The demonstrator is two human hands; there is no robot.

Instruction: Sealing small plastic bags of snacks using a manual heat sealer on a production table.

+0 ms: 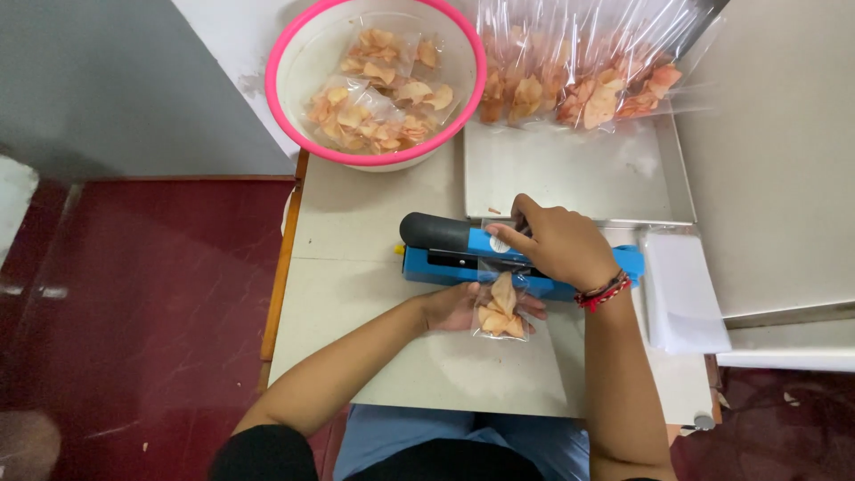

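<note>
A blue heat sealer with a black handle lies across the table in front of me. My right hand presses down on top of its arm. My left hand lies palm up under a small clear bag of orange chips, holding it with the bag's top edge tucked into the sealer's jaw. A red thread band circles my right wrist.
A pink-rimmed white bowl at the back holds sealed chip bags. A metal tray behind the sealer carries several open filled bags. A stack of empty clear bags lies to the right. Dark red floor on the left.
</note>
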